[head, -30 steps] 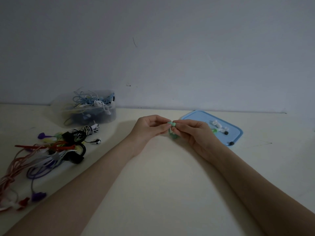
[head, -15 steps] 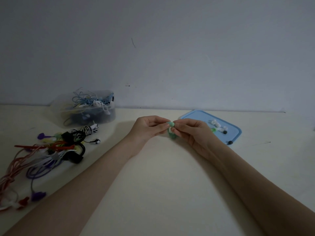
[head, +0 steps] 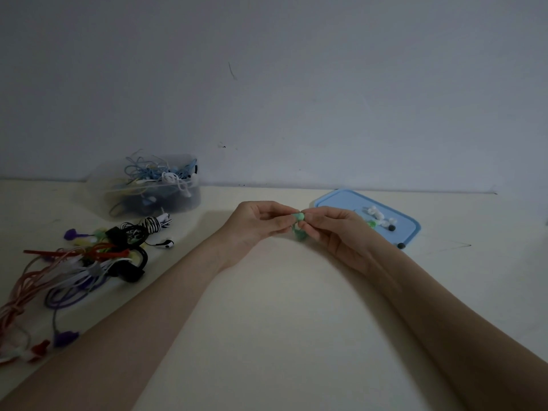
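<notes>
Fingers [head: 281, 223] of both hands meet over the middle of the worktop [head: 281, 321] and pinch one small green earbud [head: 297, 216] between them. The left hand [head: 255, 225] grips it from one side with thumb and forefinger and the right hand [head: 338, 235] from the other, with the remaining fingers loosely curled. The earbud sits just above the surface, its green cable [head: 300, 235] bunched beneath the fingertips; whether the cable touches the worktop cannot be told. Judgement: the step in hand looks like working the soft tip on or off the bud. To do it well, steady the bud body with one hand and let the other roll or twist the tip rather than pull straight. Grip close to the joint and work low over the surface, so a slipped tip does not bounce far. Light is dim and the part small, so feel likely counts for more than sight. Surroundings by size: a plain pale wall [head: 296, 84] behind, meeting the cream worktop in a straight line. At far left lies a loose tangle of earphones [head: 89, 262] in red, purple, white and black. Behind it, against the wall, stands a clear tub [head: 189, 200] of more cables. Right of the hands a blue lid [head: 341, 200] lies flat, carrying a few white ear tips [head: 375, 213] and a black ear tip [head: 392, 228].
</notes>
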Action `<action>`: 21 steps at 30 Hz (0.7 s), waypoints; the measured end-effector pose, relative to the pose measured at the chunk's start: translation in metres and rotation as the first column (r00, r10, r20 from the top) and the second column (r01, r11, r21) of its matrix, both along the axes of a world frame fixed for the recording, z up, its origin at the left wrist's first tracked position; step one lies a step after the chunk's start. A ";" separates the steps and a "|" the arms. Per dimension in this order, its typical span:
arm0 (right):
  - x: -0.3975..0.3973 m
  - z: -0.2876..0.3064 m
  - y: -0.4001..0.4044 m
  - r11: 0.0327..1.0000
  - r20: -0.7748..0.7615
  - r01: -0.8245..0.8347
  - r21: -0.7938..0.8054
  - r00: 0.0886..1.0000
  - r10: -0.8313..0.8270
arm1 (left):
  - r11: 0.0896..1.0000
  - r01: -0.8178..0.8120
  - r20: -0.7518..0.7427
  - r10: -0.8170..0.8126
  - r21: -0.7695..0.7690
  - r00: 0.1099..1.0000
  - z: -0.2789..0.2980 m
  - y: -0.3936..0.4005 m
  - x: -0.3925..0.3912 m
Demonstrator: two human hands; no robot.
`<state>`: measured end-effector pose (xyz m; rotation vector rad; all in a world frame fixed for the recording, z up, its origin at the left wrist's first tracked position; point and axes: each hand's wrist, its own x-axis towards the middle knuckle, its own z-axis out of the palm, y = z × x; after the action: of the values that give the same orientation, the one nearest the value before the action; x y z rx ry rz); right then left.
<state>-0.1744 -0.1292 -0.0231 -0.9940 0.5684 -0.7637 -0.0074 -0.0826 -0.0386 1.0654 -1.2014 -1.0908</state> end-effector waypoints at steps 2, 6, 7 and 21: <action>0.001 0.000 -0.001 1.000 0.002 0.001 -0.005 1.000 -0.001 | 1.000 0.000 -0.026 0.001 0.011 1.000 0.000 -0.001 0.000; 0.006 -0.004 -0.001 0.994 0.024 0.096 -0.048 0.995 -0.095 | 0.994 -0.107 -0.044 0.108 0.014 0.993 -0.002 -0.003 -0.004; 0.007 -0.005 -0.001 0.991 0.024 0.118 -0.069 0.993 -0.117 | 0.991 -0.131 -0.039 0.132 0.011 0.991 -0.003 -0.004 -0.004; 0.007 -0.004 0.001 0.982 0.018 0.164 -0.096 0.986 -0.163 | 0.986 -0.166 -0.035 0.167 0.020 0.985 -0.003 -0.005 -0.003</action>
<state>-0.1670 -0.1278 -0.0273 -1.0405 0.6144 -0.9497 -0.0104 -0.0880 -0.0417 1.1333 -1.0558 -0.9885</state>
